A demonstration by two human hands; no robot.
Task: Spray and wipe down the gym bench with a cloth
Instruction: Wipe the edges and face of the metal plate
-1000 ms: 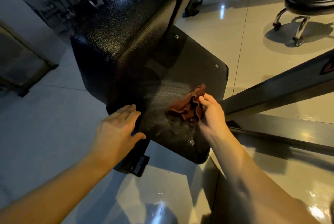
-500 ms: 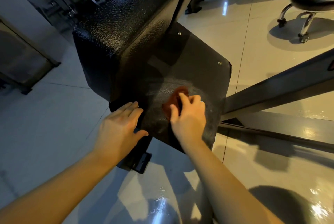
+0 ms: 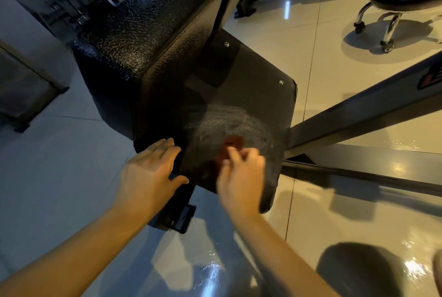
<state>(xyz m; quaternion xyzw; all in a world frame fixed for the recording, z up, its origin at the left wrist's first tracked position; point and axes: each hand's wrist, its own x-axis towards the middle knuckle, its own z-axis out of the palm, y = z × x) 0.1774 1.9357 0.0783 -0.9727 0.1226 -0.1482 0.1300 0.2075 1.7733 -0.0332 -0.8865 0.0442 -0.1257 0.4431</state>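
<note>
Rust-brown cloth (image 3: pixel 233 144); frame label (image 3: pixel 431 78) illegible

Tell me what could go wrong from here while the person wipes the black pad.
The cloth is bunched small under the right hand, so the far part of the pad near the rivets may be missed. The left hand rests at the pad's edge beside the wet-looking smear and might slip.

Black textured gym bench (image 3: pixel 153 40), smeared lower pad (image 3: pixel 239 110); reddish-brown cloth (image 3: pixel 230 146) bunched on pad's near end.
</note>
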